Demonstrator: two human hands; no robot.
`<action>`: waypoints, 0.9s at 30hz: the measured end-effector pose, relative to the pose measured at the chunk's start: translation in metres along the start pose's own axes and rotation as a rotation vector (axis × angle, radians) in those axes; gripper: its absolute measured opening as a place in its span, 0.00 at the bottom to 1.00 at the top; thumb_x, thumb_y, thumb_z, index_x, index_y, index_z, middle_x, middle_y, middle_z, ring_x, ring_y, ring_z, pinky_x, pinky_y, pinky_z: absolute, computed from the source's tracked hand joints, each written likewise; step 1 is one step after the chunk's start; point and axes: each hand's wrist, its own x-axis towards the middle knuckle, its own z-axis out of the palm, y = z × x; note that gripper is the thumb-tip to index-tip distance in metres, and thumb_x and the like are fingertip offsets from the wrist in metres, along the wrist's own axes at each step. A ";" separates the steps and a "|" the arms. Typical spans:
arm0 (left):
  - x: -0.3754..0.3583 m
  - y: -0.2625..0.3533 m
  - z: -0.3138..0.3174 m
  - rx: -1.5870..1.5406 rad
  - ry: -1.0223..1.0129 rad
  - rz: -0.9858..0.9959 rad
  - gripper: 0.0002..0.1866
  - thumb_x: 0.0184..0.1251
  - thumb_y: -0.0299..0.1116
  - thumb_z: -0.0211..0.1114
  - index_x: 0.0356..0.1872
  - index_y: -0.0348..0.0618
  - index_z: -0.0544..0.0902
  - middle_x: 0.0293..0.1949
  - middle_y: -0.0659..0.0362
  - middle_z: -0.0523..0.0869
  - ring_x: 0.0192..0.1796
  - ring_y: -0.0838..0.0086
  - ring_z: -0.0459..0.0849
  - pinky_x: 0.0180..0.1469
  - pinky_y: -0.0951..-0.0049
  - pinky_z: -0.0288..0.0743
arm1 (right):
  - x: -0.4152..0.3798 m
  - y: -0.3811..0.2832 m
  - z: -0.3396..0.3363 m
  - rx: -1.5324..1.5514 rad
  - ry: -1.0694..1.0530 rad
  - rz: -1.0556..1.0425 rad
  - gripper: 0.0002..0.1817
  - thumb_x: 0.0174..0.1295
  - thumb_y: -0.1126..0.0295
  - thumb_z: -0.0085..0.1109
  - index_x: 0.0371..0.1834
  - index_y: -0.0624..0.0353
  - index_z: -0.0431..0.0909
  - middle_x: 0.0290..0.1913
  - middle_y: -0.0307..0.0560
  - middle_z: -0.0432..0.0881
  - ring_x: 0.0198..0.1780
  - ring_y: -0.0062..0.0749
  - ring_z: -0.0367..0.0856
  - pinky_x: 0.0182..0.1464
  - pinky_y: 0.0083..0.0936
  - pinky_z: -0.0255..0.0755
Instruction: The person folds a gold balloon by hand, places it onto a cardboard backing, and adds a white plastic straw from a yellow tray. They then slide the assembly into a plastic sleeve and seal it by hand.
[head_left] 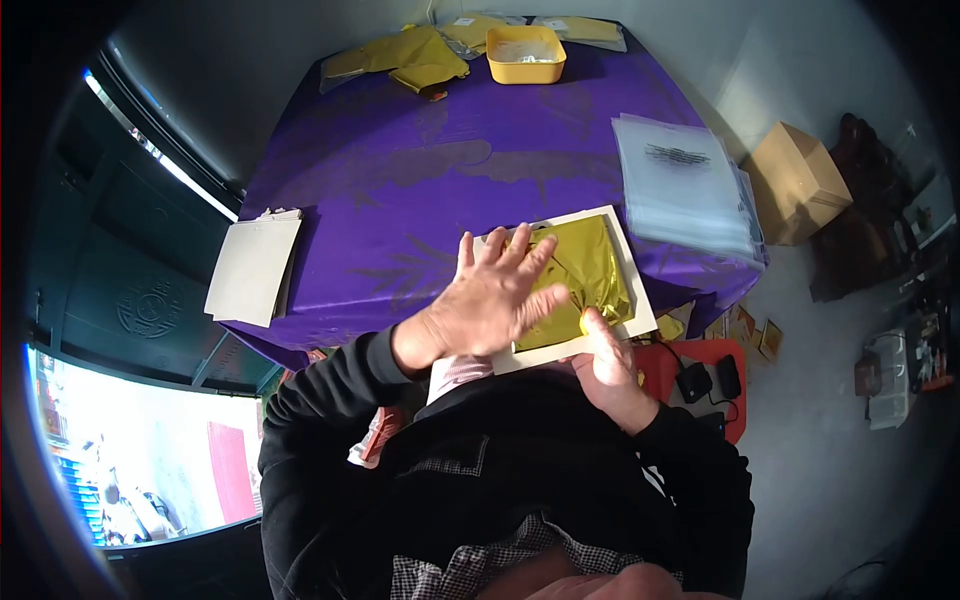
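Observation:
A white board (642, 318) lies at the table's near edge, close against my body, with a sheet of shiny gold foil (590, 255) over most of it. My left hand (485, 300) is spread over the left part of the foil, fingers stretched out and apart, and it covers that side of the board. At the near right corner my right hand (612, 375) grips the board, the thumb up on the foil near the edge and the other fingers partly hidden below. The foil looks creased near that thumb.
A purple cloth (400, 170) covers the table. Pale boards (255, 268) are stacked at its left edge, clear plastic sleeves (680, 190) at the right. Gold packets (425, 55) and a yellow basin (526, 70) stand at the back. A cardboard box (795, 185) sits beyond the right edge.

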 end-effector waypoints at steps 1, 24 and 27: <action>0.000 -0.006 -0.002 -0.085 0.047 -0.016 0.44 0.73 0.68 0.31 0.76 0.41 0.55 0.76 0.38 0.54 0.78 0.43 0.49 0.75 0.35 0.36 | 0.001 0.002 -0.011 -0.024 -0.017 0.006 0.21 0.74 0.60 0.52 0.66 0.55 0.67 0.57 0.44 0.79 0.51 0.32 0.83 0.43 0.30 0.81; 0.069 -0.014 -0.030 -0.901 -0.101 -0.249 0.04 0.60 0.24 0.69 0.32 0.32 0.86 0.24 0.60 0.85 0.24 0.81 0.79 0.27 0.81 0.72 | -0.020 -0.021 -0.062 -0.595 0.101 -0.361 0.21 0.72 0.70 0.51 0.65 0.67 0.69 0.59 0.45 0.76 0.58 0.29 0.75 0.61 0.27 0.69; 0.079 -0.001 -0.030 -0.963 -0.122 -0.228 0.04 0.61 0.24 0.69 0.31 0.32 0.86 0.22 0.62 0.83 0.21 0.82 0.76 0.23 0.80 0.69 | -0.028 -0.044 -0.050 -0.383 0.169 -0.312 0.22 0.72 0.69 0.50 0.65 0.68 0.68 0.58 0.48 0.77 0.57 0.30 0.77 0.60 0.27 0.70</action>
